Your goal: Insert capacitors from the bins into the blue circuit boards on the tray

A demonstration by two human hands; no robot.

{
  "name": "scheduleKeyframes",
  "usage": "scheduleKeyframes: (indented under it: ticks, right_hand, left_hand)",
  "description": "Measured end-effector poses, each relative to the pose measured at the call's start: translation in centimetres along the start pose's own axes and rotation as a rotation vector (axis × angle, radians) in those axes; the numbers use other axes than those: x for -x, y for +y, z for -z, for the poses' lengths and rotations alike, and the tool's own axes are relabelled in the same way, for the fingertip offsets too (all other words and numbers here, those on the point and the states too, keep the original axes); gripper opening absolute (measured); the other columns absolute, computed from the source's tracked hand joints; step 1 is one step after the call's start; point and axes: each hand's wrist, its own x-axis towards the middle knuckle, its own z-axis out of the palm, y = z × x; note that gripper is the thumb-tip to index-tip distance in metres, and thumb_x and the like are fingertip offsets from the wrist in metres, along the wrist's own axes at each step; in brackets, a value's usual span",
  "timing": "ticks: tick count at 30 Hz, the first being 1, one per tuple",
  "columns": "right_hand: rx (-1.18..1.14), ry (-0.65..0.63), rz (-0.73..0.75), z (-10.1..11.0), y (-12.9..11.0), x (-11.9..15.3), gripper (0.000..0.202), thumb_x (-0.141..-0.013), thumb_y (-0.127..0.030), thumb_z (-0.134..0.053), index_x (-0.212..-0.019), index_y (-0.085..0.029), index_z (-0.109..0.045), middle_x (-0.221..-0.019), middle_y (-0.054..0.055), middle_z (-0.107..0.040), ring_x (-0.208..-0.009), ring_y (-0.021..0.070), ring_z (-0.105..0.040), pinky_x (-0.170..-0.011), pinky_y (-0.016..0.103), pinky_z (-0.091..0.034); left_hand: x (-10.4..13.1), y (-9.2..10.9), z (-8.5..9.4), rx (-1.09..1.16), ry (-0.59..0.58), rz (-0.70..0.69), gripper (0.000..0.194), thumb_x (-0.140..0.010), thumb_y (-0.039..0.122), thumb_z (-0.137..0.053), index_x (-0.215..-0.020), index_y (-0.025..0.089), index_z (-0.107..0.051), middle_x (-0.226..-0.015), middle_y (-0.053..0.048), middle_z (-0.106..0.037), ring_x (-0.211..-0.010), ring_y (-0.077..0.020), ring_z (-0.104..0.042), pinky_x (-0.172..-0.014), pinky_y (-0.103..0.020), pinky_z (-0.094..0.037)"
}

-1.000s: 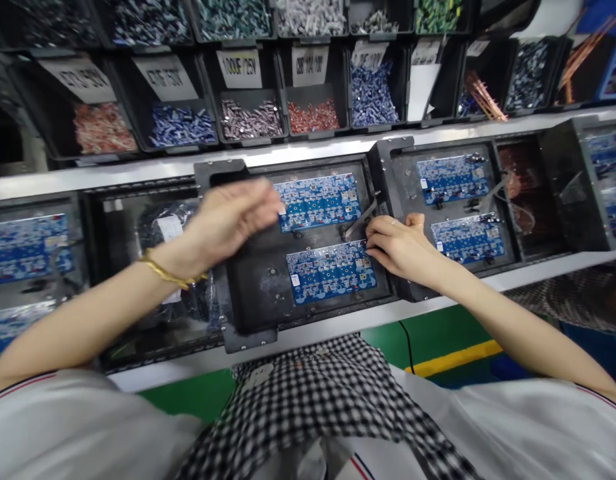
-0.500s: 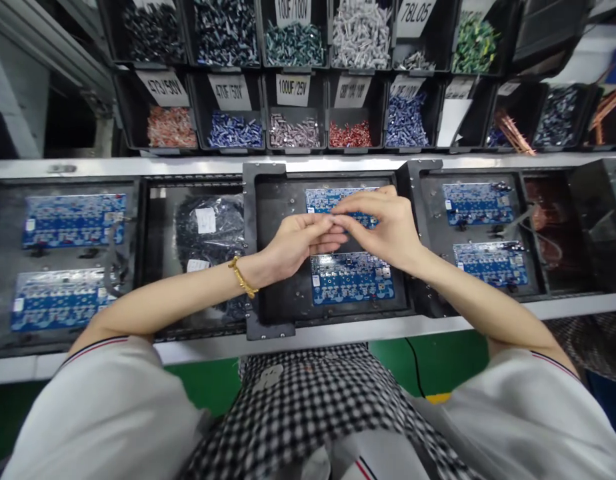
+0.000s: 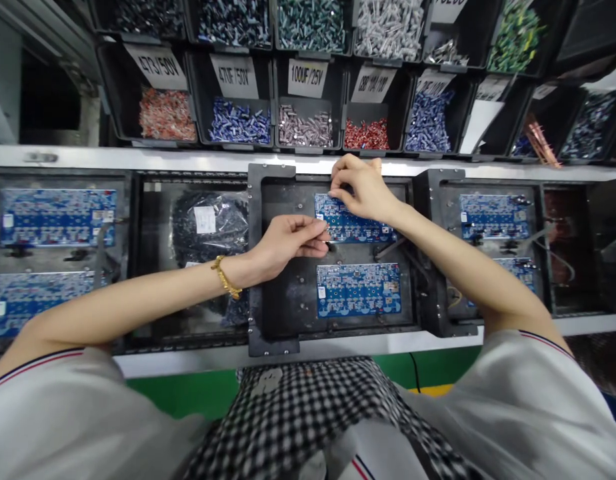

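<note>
The step in hand appears to be close fingertip work on the upper blue circuit board [image 3: 358, 231], which lies in the black tray [image 3: 288, 300] above the lower blue circuit board [image 3: 359, 291]. The right hand [image 3: 361, 187] curls over its top edge, the left hand [image 3: 281, 250] draws thumb and forefinger close by its left end; whether either grips a small part, I cannot tell. The next move likely calls for precise, light finger placement.
</note>
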Motion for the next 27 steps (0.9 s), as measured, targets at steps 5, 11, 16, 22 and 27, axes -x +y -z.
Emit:
scheduleKeyframes:
  ticks: [5,11,16,22,27]
  right_hand:
    - [0.023,0.0,0.032,-0.3,-0.1,0.3,0.018,-0.089,-0.028,-0.047,-0.079,-0.018,-0.057,-0.109,0.007,-0.059,-0.102,0.0258,-0.053,-0.085,0.042,-0.026]
    - [0.019,0.038,0.02,-0.7,0.0,0.4,0.019,-0.09,-0.03,-0.047,-0.078,-0.018,-0.056,-0.108,0.007,-0.06,-0.101,0.0236,-0.054,-0.083,0.039,-0.026]
    - [0.067,0.033,0.083,-0.7,0.1,0.8,0.021,-0.092,-0.033,-0.05,-0.08,-0.019,-0.061,-0.104,0.005,-0.065,-0.1,0.0236,-0.056,-0.087,0.043,-0.024]
    - [-0.263,0.106,-0.042,0.4,-3.1,2.5,0.027,-0.089,-0.042,-0.057,-0.081,-0.019,-0.069,-0.091,0.004,-0.072,-0.087,0.021,-0.065,-0.086,0.043,-0.038]
    - [-0.511,0.163,-0.099,2.0,-5.8,3.7,0.027,-0.081,-0.044,-0.068,-0.073,-0.018,-0.066,-0.078,0.004,-0.071,-0.074,0.0175,-0.063,-0.072,0.033,-0.046]
  left_hand:
    - [-0.6,0.2,0.3,0.023,0.009,0.02,0.016,-0.087,0.018,-0.063,-0.075,0.009,-0.064,-0.072,-0.003,-0.068,-0.058,-0.0069,-0.062,-0.062,-0.02,-0.055]
    - [-0.9,0.2,0.2,0.061,0.036,0.041,0.015,-0.087,0.019,-0.064,-0.076,0.009,-0.064,-0.072,-0.003,-0.068,-0.056,-0.0065,-0.063,-0.06,-0.019,-0.054]
    - [-0.8,0.3,0.3,0.081,0.065,0.036,0.014,-0.087,0.019,-0.064,-0.077,0.009,-0.065,-0.073,-0.003,-0.069,-0.057,-0.0065,-0.063,-0.06,-0.019,-0.054]
    - [-0.8,0.3,0.1,0.102,0.086,-0.027,0.014,-0.088,0.018,-0.063,-0.077,0.01,-0.066,-0.074,-0.003,-0.07,-0.06,-0.007,-0.065,-0.065,-0.02,-0.056]
    - [0.1,0.8,-0.4,0.027,0.057,-0.066,0.015,-0.09,0.017,-0.06,-0.08,0.008,-0.066,-0.074,-0.003,-0.071,-0.06,-0.0064,-0.064,-0.063,-0.019,-0.056]
